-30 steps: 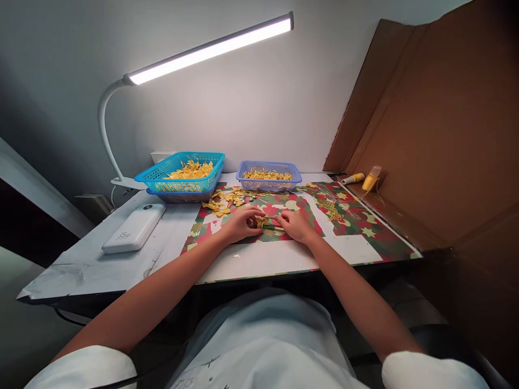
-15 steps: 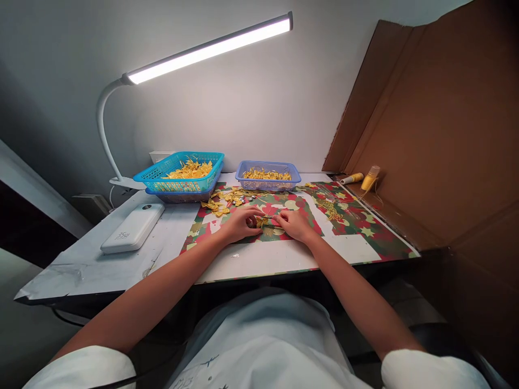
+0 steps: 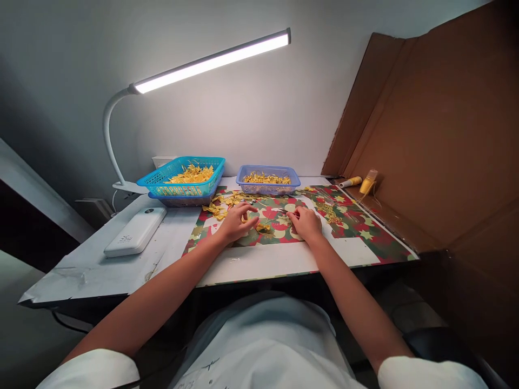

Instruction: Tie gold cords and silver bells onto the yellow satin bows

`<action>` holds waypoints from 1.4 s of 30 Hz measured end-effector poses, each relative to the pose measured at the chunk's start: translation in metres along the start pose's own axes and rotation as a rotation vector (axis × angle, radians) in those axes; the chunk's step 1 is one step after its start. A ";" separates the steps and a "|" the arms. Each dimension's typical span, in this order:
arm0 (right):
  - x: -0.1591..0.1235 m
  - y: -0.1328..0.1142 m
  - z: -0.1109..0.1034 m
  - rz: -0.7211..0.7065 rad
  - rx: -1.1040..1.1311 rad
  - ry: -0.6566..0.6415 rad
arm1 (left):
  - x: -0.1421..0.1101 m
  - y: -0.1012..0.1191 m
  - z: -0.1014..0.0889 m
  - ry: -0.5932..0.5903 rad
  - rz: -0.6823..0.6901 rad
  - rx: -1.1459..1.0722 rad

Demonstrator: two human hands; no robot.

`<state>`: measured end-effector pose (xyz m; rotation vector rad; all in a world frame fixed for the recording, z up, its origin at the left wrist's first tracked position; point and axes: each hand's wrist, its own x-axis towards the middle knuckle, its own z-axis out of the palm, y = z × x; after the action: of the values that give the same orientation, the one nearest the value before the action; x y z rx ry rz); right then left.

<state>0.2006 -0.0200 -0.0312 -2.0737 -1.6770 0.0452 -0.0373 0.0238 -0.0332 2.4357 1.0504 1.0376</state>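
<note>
My left hand hovers over the patterned red, green and cream sheet with its fingers apart. A small bit of yellow may lie behind those fingers, but I cannot make it out. Between my two hands, a small gold-yellow ribbon piece rests on the sheet, touched by neither. To its right, my right hand is closed round a slim, pointed metal tool, whose tips point left; its exact kind is too small to tell. Loose yellow ribbon pieces lie just beyond my left hand.
A turquoise basket of yellow pieces sits stacked at the back left. Beside it is a lilac basket. Left are a white power bank and a lamp. A cardboard panel and thread spools stand right.
My hands have moved apart, the right one rightward with the metal tool. The left fingers have opened, and the ribbon piece that was between the hands now lies loose on the sheet.
</note>
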 end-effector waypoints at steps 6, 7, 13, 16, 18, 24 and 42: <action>0.001 0.002 0.008 -0.007 -0.060 0.077 | 0.002 0.006 -0.003 -0.259 0.030 0.233; 0.000 0.001 0.008 -0.047 -0.033 0.110 | 0.002 0.008 -0.002 -0.283 0.041 0.248; -0.016 -0.016 0.006 -0.520 0.143 -0.051 | 0.003 0.010 0.008 -0.284 0.143 0.201; -0.021 -0.022 0.006 -0.588 0.176 -0.076 | 0.003 0.009 0.010 -0.220 0.117 0.092; -0.021 -0.024 0.006 -0.616 0.175 -0.061 | 0.002 0.010 0.010 -0.170 0.110 0.020; -0.019 -0.029 0.010 -0.650 0.122 0.021 | 0.002 0.016 0.008 -0.147 0.169 -0.072; -0.021 -0.035 0.015 -0.547 0.345 0.048 | -0.002 0.027 0.010 -0.065 0.264 0.238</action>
<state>0.1584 -0.0293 -0.0372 -1.3155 -1.9858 0.0985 -0.0173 0.0038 -0.0274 2.8416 0.8934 0.9476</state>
